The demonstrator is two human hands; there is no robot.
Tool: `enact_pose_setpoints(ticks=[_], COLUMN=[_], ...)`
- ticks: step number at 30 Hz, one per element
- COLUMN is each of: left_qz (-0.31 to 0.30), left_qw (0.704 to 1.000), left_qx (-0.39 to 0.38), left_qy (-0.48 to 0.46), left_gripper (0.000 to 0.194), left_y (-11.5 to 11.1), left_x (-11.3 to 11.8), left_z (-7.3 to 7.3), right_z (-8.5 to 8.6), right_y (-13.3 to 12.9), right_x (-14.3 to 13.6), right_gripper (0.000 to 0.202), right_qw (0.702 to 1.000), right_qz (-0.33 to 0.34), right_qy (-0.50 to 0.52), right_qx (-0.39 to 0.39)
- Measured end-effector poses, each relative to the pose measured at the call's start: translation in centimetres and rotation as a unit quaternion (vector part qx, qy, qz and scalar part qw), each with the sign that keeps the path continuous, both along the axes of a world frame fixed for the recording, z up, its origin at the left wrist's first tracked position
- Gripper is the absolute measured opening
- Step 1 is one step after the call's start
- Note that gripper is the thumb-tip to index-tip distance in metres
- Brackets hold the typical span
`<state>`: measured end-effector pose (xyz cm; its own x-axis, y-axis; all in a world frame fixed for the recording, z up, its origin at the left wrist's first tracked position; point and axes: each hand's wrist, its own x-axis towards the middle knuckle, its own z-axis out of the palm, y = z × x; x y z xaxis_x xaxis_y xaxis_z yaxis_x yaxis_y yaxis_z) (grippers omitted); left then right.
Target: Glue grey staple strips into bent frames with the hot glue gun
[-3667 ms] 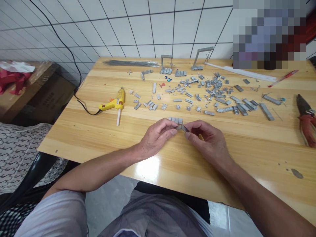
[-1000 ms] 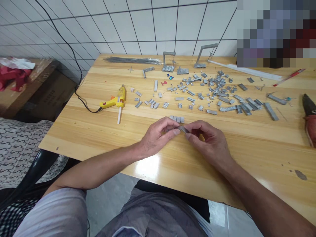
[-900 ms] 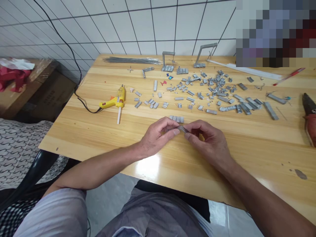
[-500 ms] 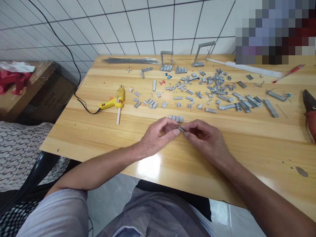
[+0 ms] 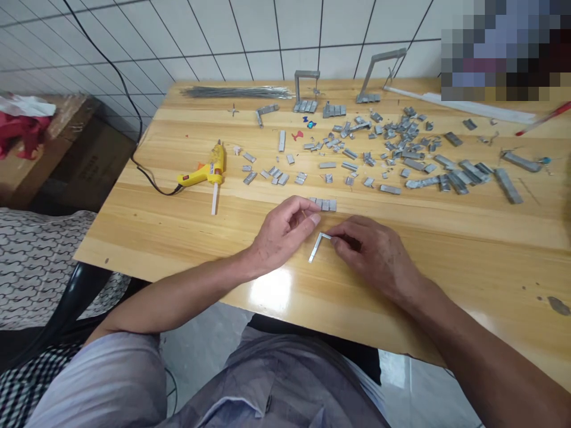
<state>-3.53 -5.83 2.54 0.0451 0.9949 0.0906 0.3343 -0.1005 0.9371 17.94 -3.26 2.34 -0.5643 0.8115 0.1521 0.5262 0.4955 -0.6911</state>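
Between thumb and fingers, my right hand [image 5: 372, 246] pinches one end of a thin silvery L-shaped metal piece [image 5: 316, 246], whose longer arm points down toward the table's front edge. My left hand [image 5: 288, 229] is just left of that piece, its fingers curled and the thumb near the index fingertip; nothing shows between them. A short row of joined grey metal blocks [image 5: 329, 205] lies just beyond my left fingertips, partly covered by them.
Grey metal pieces [image 5: 404, 134] lie scattered across the table [image 5: 178, 238]. A yellow glue gun [image 5: 216, 163] with a black cord is at left. Bent metal frames [image 5: 307, 75] and a bundle of wires [image 5: 236, 93] are near the tiled wall.
The metal piece was between both hands' fingertips; now only my right hand holds it, and its L shape shows. My hands have moved slightly apart. The view has shifted a little.
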Motion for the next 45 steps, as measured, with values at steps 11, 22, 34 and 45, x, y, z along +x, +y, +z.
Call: enact_pose_setpoints(ticks=[11,22,34,45], left_qz=[-0.133,-0.246,-0.260,-0.256], left_qw=[0.973,0.919,0.905,0.901], left_qx=[0.093,0.159,0.156,0.169], left_qy=[0.164,0.263,0.297,0.307], left_gripper=[0.023,0.057,0.055,0.052], left_y=[-1.7,-1.6,-1.2,-1.2], left_x=[-2.7,-3.5,-3.3,-3.3], left_z=[1.7,-0.5,-0.7,-0.8], right_z=[-0.6,-0.3,-0.2,1.0], right_y=[0.2,0.6,0.6,1.1], right_x=[0.7,0.9,0.8,1.5], right_gripper=[0.017,0.019,0.019,0.017], right_qw=[0.998,0.996,0.994,0.999], right_qz=[0.009,0.049,0.053,-0.003], right_qy=[-0.033,-0.041,-0.057,0.026], right_qx=[0.061,0.066,0.079,-0.029])
